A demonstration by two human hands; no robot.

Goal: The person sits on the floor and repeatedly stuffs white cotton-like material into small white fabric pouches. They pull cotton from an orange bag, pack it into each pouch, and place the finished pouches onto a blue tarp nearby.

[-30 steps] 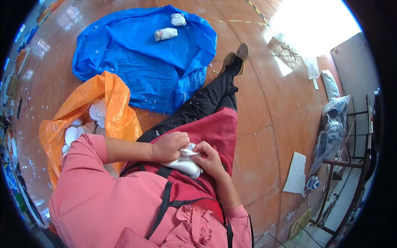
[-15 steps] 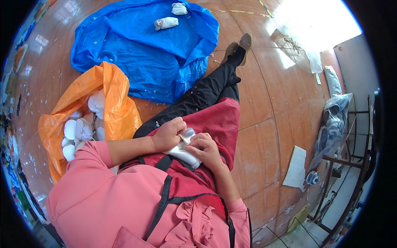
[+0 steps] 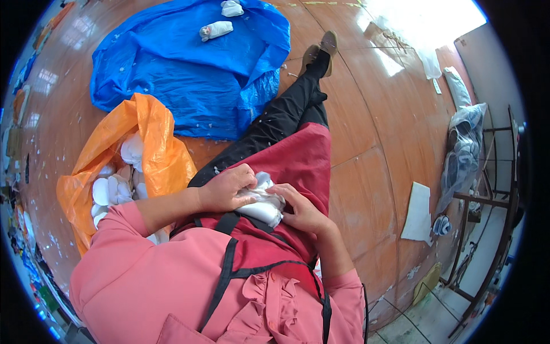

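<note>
A plump white cloth bundle (image 3: 260,211) lies in my lap on a dark red apron; its kind is not clear, though it looks like soft folded fabric with a loose, greyish-white gathered end at the top. My left hand (image 3: 229,188) is bent round the bundle's left side, fingers curled at the gathered end. On its right side my right hand (image 3: 301,209) grips the fabric, fingertips at the upper edge and thumb lower down. Beside my left arm stands an open orange sack (image 3: 158,166) with several rounded white and beige soft pieces (image 3: 112,189) inside.
A blue tarp (image 3: 177,74) spreads over the tiled floor ahead, with two white bundles (image 3: 216,30) on it. My crossed legs stretch forward. At right are a white board piece (image 3: 417,212), a clear plastic bag (image 3: 463,149) of dark items and a metal rack (image 3: 484,198).
My right hand has opened its fingers wider and shifted to the bundle's right side. My left hand has loosened from a tight pinch and lies flatter along it. The view has shifted slightly.
</note>
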